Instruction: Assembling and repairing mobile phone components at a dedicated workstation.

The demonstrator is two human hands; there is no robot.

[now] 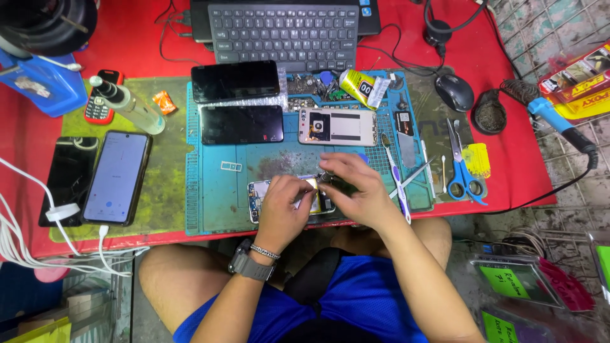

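Phone [260, 194], opened up with its insides showing, lies on the near edge of the blue mat [210, 197]. The left hand [283, 206] rests on top of it, fingers curled and pressing it down, so the middle of the phone is hidden. The right hand [356, 187] sits just right of the left hand, touching it. Its fingertips [327, 174] are pinched close together over the top edge of the phone. They seem to hold something small, but it is too tiny to tell what. A watch [249, 263] and a bead band [264, 252] are on the left wrist.

On the mat, beyond the phone, lie two dark screens [238, 101] and a phone back [337, 126]. A yellow tube [359, 86] lies past that. Right of the phone are a toothbrush [397, 174] and blue scissors [460, 168]. Left of the mat lie a phone with a lit screen [117, 178] and a black phone [67, 178], with white cables [25, 241] near them.

The mat is on a red table [508, 146]. At the far edge is a keyboard [283, 35], with a mouse [454, 92] to its right. A soldering iron [559, 124] lies at the right end. The person sits in blue shorts [356, 305], knees under the table.
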